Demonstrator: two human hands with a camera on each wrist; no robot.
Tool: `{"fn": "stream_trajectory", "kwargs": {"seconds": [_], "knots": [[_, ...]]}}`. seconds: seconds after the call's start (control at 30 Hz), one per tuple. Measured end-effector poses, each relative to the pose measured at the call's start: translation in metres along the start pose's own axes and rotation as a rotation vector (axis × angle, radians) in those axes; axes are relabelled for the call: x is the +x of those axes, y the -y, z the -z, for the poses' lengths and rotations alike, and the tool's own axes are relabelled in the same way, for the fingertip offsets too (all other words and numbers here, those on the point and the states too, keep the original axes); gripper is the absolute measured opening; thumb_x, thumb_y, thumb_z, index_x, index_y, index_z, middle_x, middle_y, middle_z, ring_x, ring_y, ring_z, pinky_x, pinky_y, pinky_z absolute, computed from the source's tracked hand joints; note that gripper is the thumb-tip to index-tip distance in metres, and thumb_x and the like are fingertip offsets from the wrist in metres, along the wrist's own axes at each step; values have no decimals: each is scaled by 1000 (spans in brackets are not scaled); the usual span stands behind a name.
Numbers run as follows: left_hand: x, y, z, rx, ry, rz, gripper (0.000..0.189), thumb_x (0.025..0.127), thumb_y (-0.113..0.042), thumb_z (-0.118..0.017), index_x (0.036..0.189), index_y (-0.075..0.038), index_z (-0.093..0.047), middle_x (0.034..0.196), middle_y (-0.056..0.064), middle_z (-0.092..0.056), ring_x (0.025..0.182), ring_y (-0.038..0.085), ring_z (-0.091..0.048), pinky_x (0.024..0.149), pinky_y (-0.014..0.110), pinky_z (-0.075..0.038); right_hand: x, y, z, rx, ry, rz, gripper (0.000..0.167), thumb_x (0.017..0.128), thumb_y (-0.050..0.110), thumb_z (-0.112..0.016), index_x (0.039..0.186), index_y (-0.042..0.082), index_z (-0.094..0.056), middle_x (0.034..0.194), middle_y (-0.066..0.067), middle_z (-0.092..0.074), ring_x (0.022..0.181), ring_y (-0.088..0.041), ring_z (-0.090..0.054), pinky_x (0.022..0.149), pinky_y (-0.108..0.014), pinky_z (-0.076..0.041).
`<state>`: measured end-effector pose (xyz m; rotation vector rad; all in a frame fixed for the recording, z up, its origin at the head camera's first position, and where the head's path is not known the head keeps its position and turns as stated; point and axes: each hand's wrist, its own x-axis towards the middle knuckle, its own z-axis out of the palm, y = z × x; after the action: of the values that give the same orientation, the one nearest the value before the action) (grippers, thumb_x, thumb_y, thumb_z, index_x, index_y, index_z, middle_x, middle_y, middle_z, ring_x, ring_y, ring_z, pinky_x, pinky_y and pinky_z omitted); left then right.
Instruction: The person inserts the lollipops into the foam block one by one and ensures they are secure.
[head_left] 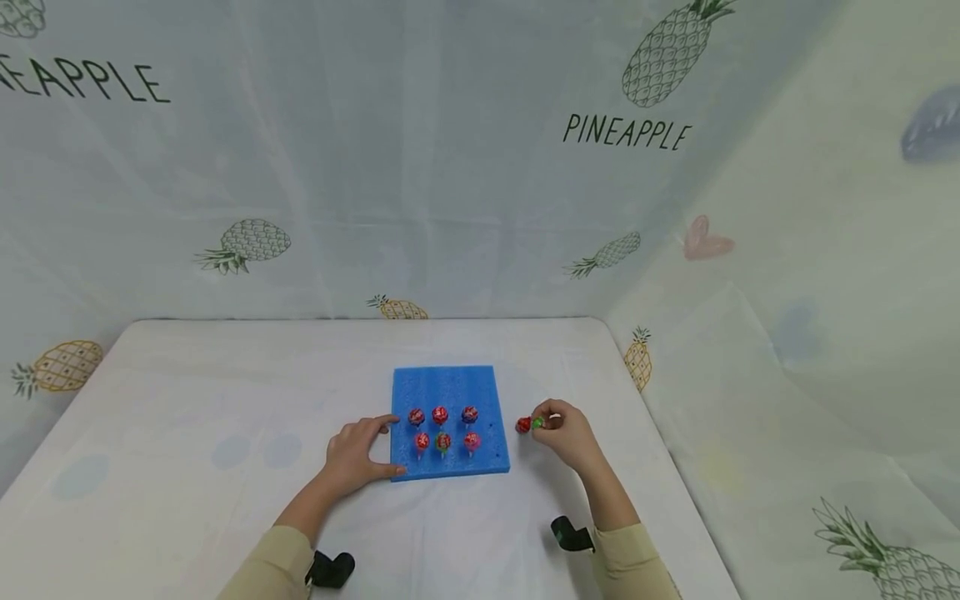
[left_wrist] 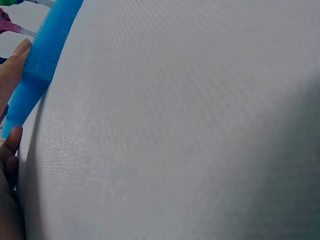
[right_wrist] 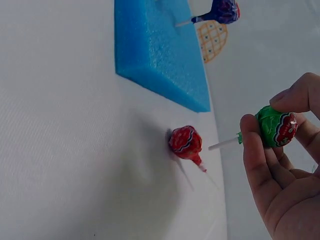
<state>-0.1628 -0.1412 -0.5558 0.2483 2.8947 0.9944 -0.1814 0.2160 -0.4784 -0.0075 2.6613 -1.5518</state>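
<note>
A blue foam block [head_left: 442, 383] lies on the table, with several wrapped lollipops [head_left: 439, 414] standing in it by their sticks, in two rows. My left hand [head_left: 352, 458] is at its left side, thumb and fingers spread wide, touching the foam's edge near the front-left corner. To the right of the block, my right hand [head_left: 570, 433] pinches a green lollipop [right_wrist: 275, 127] by its wrapped head, the white stick pointing out between the fingers. A red lollipop [right_wrist: 185, 142] lies on the table just beyond the held one.
The white-covered table [head_left: 225, 383] extends around the block. A patterned cloth wall [head_left: 360, 167] rises behind and to the right. Black wrist mounts [head_left: 572, 533] hang beside both sleeves. A few small holes [head_left: 491, 454] show in the foam's right part.
</note>
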Motion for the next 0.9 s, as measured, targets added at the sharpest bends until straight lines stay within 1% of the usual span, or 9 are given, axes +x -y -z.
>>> {"fn": "stream_trajectory", "kwargs": {"seconds": [0.2, 0.43, 0.53, 0.67, 0.9], "knots": [[0, 0, 0, 4, 1, -2, 88, 66, -55, -84, 139, -20, -50, 119, 3, -57, 115, 31, -44, 88, 52, -34, 0, 6, -5, 6, 1, 17, 16, 75, -4, -71, 90, 1, -70, 88, -5, -62, 71, -17, -54, 59, -28, -45], [0, -1, 1, -3, 1, -4, 87, 66, -54, -84, 139, -20, -50, 119, 3, -57, 115, 30, -44, 89, 53, -33, 0, 14, -11, 38, 26, 56, 21, 78, -5, -72, 98, -2, -72, 91, -5, -63, 73, -18, -55, 61, -27, -46], [-1, -1, 1, 0, -6, -16, 87, 66, -54, -84, 139, -20, -51, 119, 3, -57, 114, 31, -45, 88, 52, -33, 1, 16, -13, 45, 36, 56, 22, 79, -5, -71, 100, 0, -72, 92, -5, -63, 75, -18, -55, 62, -28, -47], [-2, -1, 1, 9, -12, -29, 86, 66, -55, -84, 138, -19, -51, 118, 3, -58, 113, 31, -45, 86, 51, -34, 4, 17, -17, 60, 52, 55, 23, 80, -3, -72, 102, 2, -71, 95, -5, -62, 78, -18, -58, 65, -28, -50], [-1, -2, 1, 12, -7, -18, 86, 67, -55, -84, 138, -20, -50, 119, 3, -58, 113, 30, -45, 86, 50, -34, 7, 22, -24, 121, 70, 63, 24, 79, -2, -74, 100, 3, -64, 100, -9, -61, 77, -19, -61, 66, -30, -52]]}}
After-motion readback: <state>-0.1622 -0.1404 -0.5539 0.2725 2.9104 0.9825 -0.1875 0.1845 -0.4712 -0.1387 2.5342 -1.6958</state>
